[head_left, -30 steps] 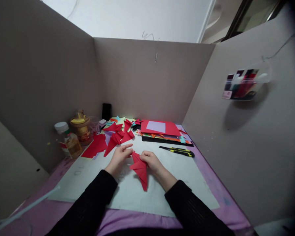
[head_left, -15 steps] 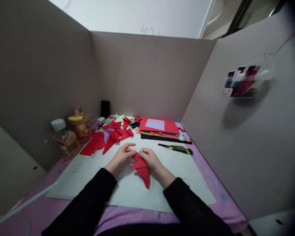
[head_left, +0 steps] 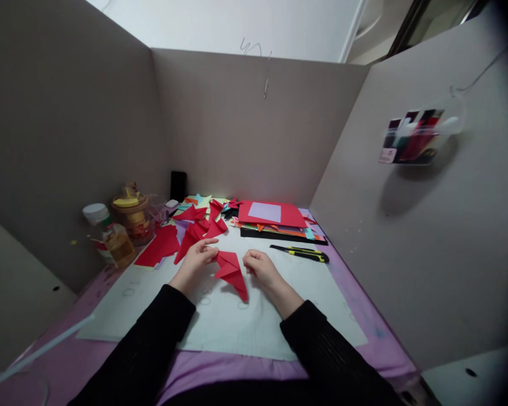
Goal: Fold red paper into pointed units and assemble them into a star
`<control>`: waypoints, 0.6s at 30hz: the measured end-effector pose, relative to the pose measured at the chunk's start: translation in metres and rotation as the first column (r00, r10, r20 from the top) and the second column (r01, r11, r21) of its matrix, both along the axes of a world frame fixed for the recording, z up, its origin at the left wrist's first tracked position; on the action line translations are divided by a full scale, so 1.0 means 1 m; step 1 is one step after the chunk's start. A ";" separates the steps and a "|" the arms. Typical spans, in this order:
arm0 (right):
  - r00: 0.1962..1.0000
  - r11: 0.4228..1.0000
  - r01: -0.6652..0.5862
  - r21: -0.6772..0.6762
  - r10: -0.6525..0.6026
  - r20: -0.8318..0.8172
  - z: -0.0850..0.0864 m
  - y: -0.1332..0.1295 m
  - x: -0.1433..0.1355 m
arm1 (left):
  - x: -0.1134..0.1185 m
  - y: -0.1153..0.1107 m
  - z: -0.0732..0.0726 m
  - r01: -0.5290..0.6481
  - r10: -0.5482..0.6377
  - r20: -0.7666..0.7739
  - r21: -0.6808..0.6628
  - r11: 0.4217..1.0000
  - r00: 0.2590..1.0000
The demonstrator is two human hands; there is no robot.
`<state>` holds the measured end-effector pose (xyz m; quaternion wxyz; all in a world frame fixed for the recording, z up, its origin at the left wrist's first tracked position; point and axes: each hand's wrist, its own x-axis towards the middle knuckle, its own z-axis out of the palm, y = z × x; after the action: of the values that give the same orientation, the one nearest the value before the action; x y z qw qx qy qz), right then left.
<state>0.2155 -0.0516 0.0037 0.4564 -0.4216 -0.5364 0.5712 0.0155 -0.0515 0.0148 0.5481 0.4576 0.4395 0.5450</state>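
Observation:
A folded red paper piece hangs from the fingertips of my left hand, its pointed end toward me above the white sheet. My left hand pinches its upper left corner. Just right of the paper is my right hand, apart from it, with fingers curled together and nothing visible in them. Other folded red pieces lie beyond my left hand, beside flat red sheets.
A yellow and black cutter lies beyond my right hand. Behind it is a stack of coloured paper. At the left stand a bottle and a lidded jar. Grey panels surround the table.
My right hand has let go of the red paper and the two are now apart. My left hand has moved slightly left with the paper, which shows flatter and wider.

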 end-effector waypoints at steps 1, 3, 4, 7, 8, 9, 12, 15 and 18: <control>1.000 1.000 0.022 0.011 -0.022 -0.001 0.000 0.001 0.001 | -0.001 0.000 0.000 -0.007 0.007 -0.007 0.001 1.000 1.000; 0.999 0.998 0.041 0.040 -0.041 -0.006 -0.001 0.000 -0.001 | 0.000 0.000 0.001 0.002 -0.002 -0.026 0.000 1.000 1.000; 1.000 0.998 0.031 0.054 -0.031 -0.006 -0.001 -0.001 -0.003 | 0.001 -0.001 0.001 0.016 -0.016 -0.037 -0.003 1.000 0.999; 0.999 0.997 -0.047 0.062 0.047 0.010 -0.001 -0.006 -0.009 | 0.006 -0.002 0.002 0.052 -0.052 -0.062 -0.008 0.999 0.997; 0.998 0.996 -0.068 0.054 0.067 0.018 -0.001 -0.008 -0.010 | 0.006 -0.002 0.002 0.051 -0.052 -0.065 -0.008 0.999 0.997; 0.997 0.996 -0.079 0.045 0.078 0.023 -0.001 -0.008 -0.010 | 0.005 -0.001 0.002 0.043 -0.044 -0.064 -0.007 0.999 0.997; 0.998 0.998 -0.055 0.020 0.055 0.015 0.000 -0.006 -0.005 | 0.000 0.002 0.000 -0.010 0.009 -0.057 -0.004 1.000 0.998; 1.000 1.000 0.001 0.000 -0.001 -0.007 -0.002 -0.001 -0.002 | 0.002 0.001 -0.001 -0.014 0.014 -0.063 -0.006 1.000 0.998; 1.000 1.000 0.005 -0.029 -0.005 -0.015 -0.005 -0.001 -0.005 | 0.014 -0.006 -0.003 0.064 -0.064 -0.097 0.001 0.998 0.993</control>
<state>0.2108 -0.0523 -0.0014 0.4558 -0.4251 -0.5236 0.5808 0.0293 -0.0576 0.0122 0.5424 0.4986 0.4495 0.5051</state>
